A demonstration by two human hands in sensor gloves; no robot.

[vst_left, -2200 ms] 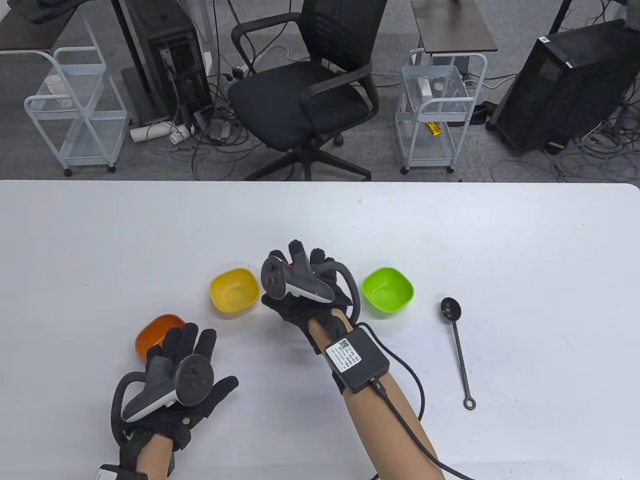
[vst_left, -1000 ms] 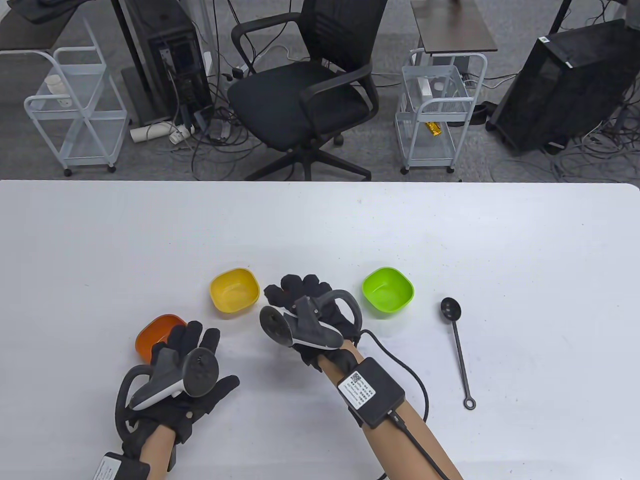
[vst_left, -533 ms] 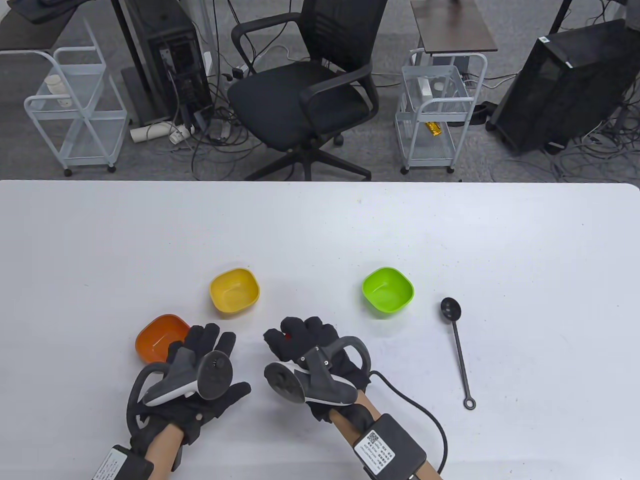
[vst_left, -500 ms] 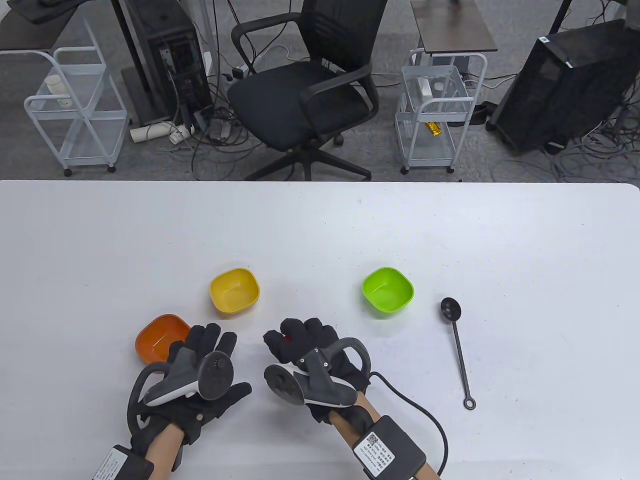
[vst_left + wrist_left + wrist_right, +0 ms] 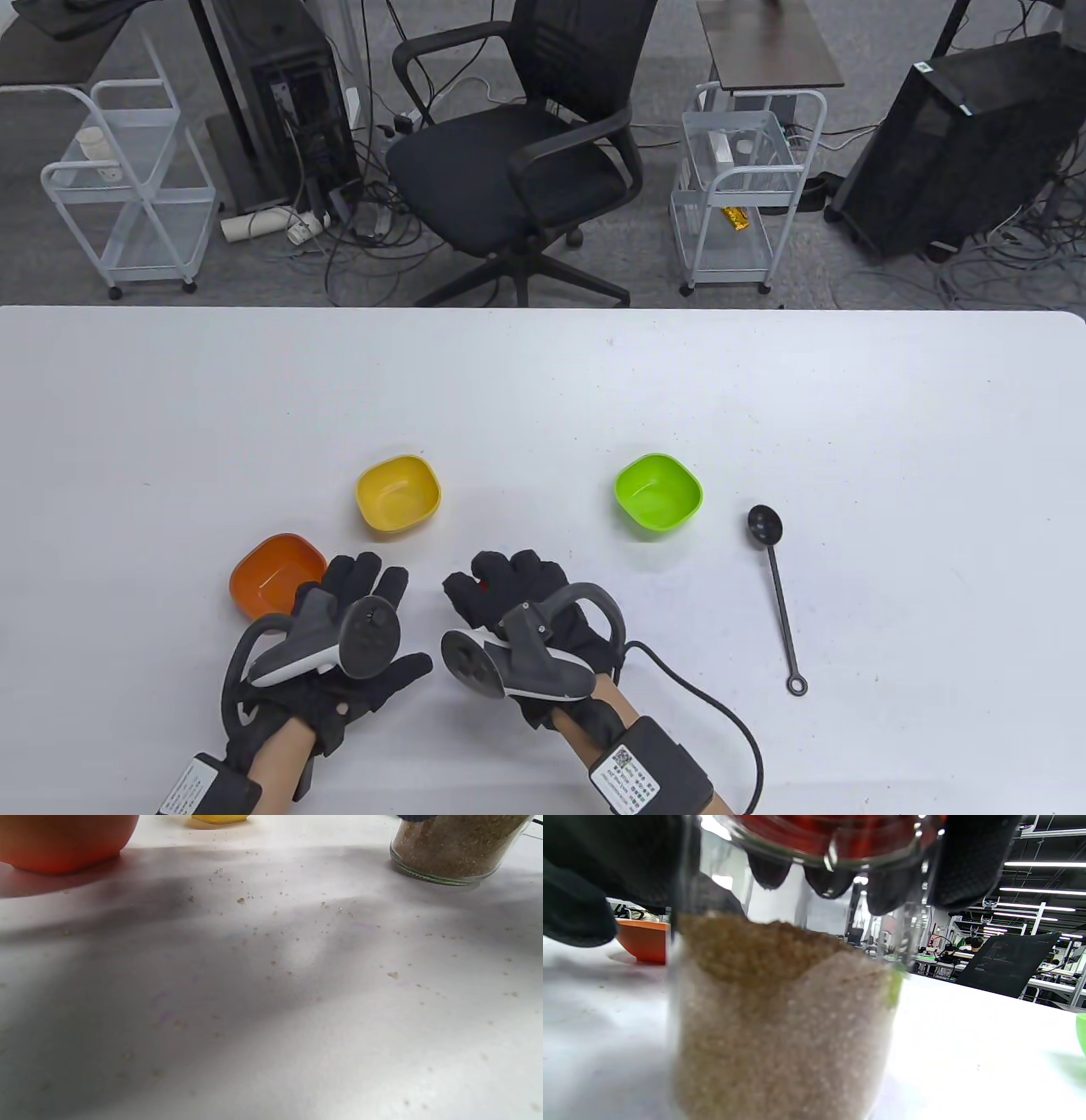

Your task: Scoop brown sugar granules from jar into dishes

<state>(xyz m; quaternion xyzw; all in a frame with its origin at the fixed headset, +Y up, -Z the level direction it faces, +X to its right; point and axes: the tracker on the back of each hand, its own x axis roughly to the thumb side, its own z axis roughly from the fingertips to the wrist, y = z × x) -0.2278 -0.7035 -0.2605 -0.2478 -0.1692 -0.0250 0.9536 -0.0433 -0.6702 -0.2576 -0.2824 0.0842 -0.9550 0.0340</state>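
A: Going left to right, what do we have, and what has changed?

B: The orange dish (image 5: 277,582) sits where it was. Our left hand (image 5: 339,654) has crept a little toward the middle since half a second ago; its fingers (image 5: 361,577) lie spread and flat over the surface (image 5: 543,390), holding nothing, their tips at about four o'clock of that dish.

A: And the yellow dish (image 5: 398,495)?

B: Unmoved, at about one o'clock of the orange one.

A: The jar?

B: Two seconds ago our right hand (image 5: 526,620) had it up between the yellow and green dishes. Since then we have drawn it back toward us, and it now stands on the surface near our left hand, at about five o'clock of the yellow dish. In the right wrist view the fingers (image 5: 967,861) curl over the red lid and grip the jar (image 5: 785,1018), part full of brown sugar granules (image 5: 780,1035).

A: Further right?

B: The green dish (image 5: 658,495) and the black spoon (image 5: 776,586) at its four o'clock have not shifted. Loose grains (image 5: 271,925) dot the surface in the left wrist view.
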